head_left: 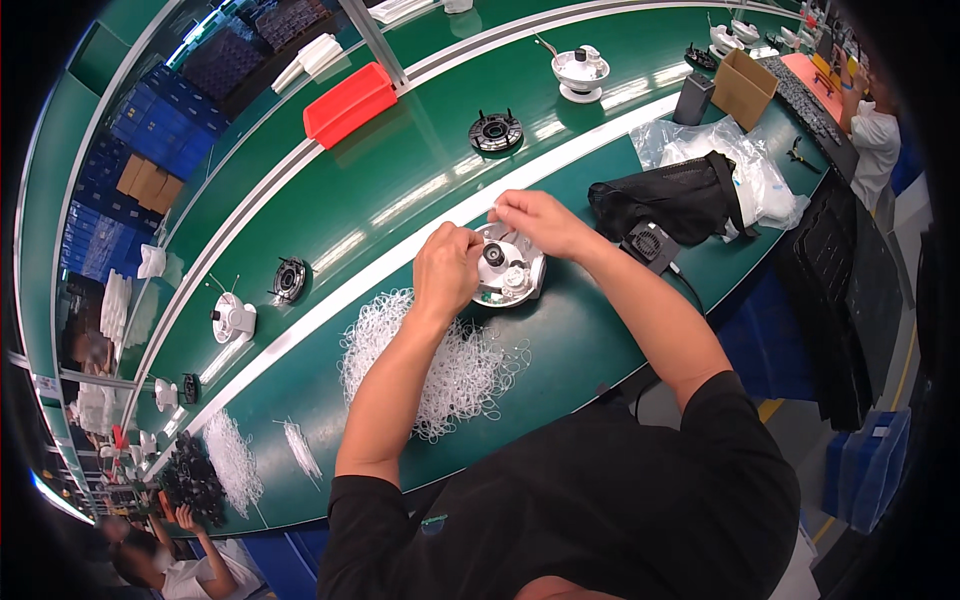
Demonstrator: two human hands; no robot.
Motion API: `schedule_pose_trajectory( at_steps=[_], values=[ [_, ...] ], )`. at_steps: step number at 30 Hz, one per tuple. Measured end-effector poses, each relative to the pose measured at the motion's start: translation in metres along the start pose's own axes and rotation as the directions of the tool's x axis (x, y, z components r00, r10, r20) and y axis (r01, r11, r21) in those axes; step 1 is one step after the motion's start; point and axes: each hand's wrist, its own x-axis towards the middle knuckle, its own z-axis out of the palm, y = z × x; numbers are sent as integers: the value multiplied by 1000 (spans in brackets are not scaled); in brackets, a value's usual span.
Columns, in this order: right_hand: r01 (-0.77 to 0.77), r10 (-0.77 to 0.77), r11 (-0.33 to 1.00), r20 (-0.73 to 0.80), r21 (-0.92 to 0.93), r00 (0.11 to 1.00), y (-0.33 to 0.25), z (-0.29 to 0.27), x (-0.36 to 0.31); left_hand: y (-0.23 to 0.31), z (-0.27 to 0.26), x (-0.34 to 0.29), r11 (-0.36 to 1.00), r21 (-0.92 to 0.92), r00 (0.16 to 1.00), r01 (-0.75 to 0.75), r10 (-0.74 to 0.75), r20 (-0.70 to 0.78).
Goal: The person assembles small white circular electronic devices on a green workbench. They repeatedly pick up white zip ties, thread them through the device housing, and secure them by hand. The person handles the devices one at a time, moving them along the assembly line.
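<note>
On the near bench, between my two hands, stands a white round housing (pixel 505 284) with a black lens-like cylinder, a small white part and a bit of green circuit board inside. My left hand (pixel 446 270) is closed at its left rim, fingertips pinched together. My right hand (pixel 540 221) is closed over the far rim, with thumb and fingers in a pinch. What either pinch holds is too small or hidden to make out. A large heap of thin white looped ties (pixel 440 370) lies beside and below my left forearm.
A conveyor with a green belt (pixel 400 200) runs behind, carrying a black ring-shaped part (pixel 495 131) and a white housing (pixel 581 72). Right of me lie a black mesh bag (pixel 665 200), a small fan (pixel 650 243) and plastic bags (pixel 770 185). A red tray (pixel 350 104) sits beyond.
</note>
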Motion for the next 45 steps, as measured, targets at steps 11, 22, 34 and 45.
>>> schedule_pose_trajectory(
  at_steps=[11,22,34,45],
  values=[
    [362,-214,664,298,-655,930,-36,-5,3,-8,3,-4,998,-66,997,-5,-1,-80],
    [321,-191,787,286,-527,939,-35,-11,5,-11,-6,-11,971,-114,974,212,-219,-57],
    [70,-151,972,-369,-224,917,53,-5,-15,-60,-22,16,431,-606,743,669,-417,523],
    [54,-154,955,-334,-290,930,54,-12,-10,-194,10,97,173,-845,562,506,-810,171]
  ],
)
